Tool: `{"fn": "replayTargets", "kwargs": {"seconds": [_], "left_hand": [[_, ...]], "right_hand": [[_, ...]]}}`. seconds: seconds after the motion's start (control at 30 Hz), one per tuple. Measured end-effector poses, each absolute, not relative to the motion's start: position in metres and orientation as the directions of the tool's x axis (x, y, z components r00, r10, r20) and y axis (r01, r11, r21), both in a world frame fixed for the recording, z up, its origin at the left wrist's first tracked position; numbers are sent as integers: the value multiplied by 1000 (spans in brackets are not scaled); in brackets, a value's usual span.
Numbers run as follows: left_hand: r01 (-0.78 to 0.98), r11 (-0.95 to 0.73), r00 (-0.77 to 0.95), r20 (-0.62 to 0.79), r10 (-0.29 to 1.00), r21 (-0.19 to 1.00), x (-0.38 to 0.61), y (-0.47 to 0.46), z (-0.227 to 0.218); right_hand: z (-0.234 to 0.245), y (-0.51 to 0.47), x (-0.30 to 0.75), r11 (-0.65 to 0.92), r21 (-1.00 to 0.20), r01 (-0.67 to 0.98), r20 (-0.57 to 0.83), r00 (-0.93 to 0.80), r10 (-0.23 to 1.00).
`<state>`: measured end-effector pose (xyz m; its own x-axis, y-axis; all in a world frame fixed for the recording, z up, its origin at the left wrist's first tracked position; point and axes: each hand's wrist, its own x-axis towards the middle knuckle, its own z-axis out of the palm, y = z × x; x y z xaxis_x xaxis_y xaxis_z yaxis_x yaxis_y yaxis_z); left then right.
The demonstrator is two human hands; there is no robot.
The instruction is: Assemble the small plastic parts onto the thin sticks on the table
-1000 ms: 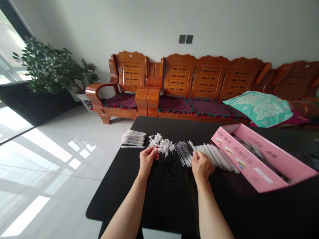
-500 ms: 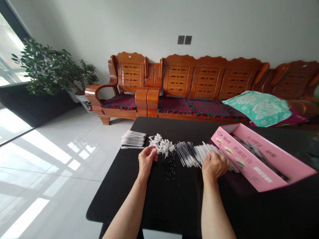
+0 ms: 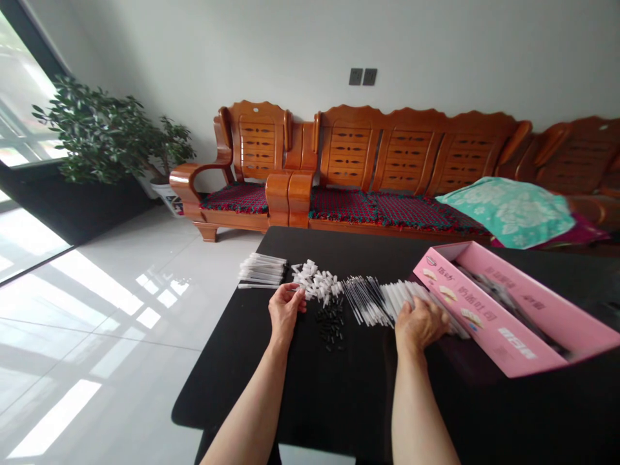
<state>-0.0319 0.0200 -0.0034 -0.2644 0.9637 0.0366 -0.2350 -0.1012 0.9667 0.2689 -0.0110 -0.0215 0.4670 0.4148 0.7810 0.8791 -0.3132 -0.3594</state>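
My left hand [image 3: 285, 311] is at the near edge of a pile of small white plastic pieces [image 3: 317, 282]. Its thumb and fingertips are pinched together; anything between them is too small to make out. Small black caps [image 3: 332, 328] lie scattered to its right. Over a row of white translucent tubes [image 3: 398, 294] my right hand [image 3: 420, 323] is curled, its thumb against them and its fingertips hidden. Between the hands lie thin dark rods with pale ends [image 3: 367, 301], side by side. A stack of white pen-like sticks [image 3: 262, 268] sits beyond my left hand.
A pink open box [image 3: 477, 320] with printed lettering stands right of the tubes, dark contents inside. Everything rests on a black table [image 3: 339, 400]. Behind it are a wooden sofa [image 3: 349, 148], a turquoise cushion [image 3: 518, 210] and a potted plant [image 3: 111, 139].
The whole view has shifted slightly, so the scene sits a little further right. Both hands keep nearly the same places and poses, the right one still over the tubes.
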Motion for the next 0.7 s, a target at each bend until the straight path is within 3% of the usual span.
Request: {"fn": "replayTargets", "kwargs": {"seconds": [0.3,0.7], "left_hand": [[26,-63,-365,68,929,998,-37,21,-4],[246,-4,-335,89,938,969,-35,25,1]], "right_hand": [[-10,-12,253,-189,-351,917,829,398,393],[-3,-11,208,103,-303,948,831,209,515]]}}
